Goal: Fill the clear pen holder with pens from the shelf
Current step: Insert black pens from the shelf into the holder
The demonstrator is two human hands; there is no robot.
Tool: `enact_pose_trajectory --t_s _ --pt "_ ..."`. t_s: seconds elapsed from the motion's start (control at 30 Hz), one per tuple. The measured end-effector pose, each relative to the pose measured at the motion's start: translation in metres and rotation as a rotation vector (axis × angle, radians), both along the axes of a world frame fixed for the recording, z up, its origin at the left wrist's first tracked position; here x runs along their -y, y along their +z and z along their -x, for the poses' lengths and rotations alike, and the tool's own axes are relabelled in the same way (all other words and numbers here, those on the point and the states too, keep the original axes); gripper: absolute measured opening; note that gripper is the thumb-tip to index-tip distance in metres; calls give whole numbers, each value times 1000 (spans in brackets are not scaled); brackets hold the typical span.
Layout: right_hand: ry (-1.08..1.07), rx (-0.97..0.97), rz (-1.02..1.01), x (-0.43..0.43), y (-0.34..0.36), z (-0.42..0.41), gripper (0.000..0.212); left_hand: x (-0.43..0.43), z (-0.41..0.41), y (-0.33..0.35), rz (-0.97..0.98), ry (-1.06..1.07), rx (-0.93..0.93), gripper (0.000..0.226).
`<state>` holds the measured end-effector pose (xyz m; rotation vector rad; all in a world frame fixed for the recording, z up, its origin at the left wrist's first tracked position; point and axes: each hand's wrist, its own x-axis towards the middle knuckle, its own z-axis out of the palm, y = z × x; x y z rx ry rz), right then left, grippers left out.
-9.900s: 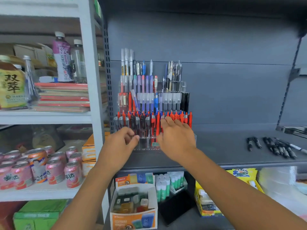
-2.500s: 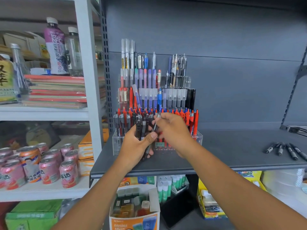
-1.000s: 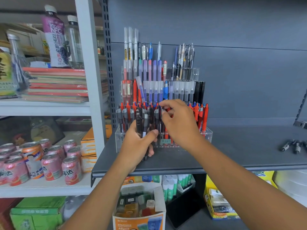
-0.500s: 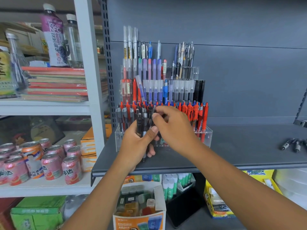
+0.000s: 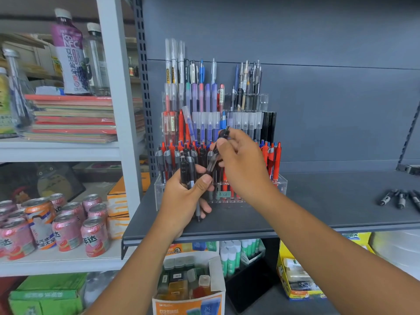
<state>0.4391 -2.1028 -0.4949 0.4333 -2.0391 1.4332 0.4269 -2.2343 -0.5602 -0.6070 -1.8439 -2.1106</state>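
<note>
The clear pen holder (image 5: 281, 184) stands on the dark grey shelf (image 5: 318, 201), close to the back panel. Its stepped rows hold red, blue, black and white-capped pens. Both forearms reach up from below, in front of its lowest row. The left hand (image 5: 183, 198) has its fingers curled around a bundle of black pens (image 5: 187, 169), which stand upright, with the thumb pressed across them. The right hand (image 5: 244, 165) is just above and beside it. Its thumb and fingertips pinch one black pen (image 5: 213, 161), tilted, with the lower end near the left thumb. Loose black pens (image 5: 400, 198) lie well apart, at the right on the shelf.
</note>
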Motion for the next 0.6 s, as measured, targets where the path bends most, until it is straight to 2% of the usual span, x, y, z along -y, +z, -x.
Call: enact_pose_trajectory --t_s 0.1,0.2,0.4,0.5,0.6 --pt "5 -56 80 -4 8 -3 16 1 -1 0 -4 7 0 31" --pt "-10 -60 120 -9 15 -2 27 1 1 -1 26 49 -23 25" --pt "-86 -120 16 -24 22 5 36 -1 4 -1 35 56 8 7" --pt "-111 -166 -43 -27 22 4 39 -3 3 1 33 43 32 23" --pt "-113 -182 -86 -27 19 2 38 -3 2 1 52 48 39 26"
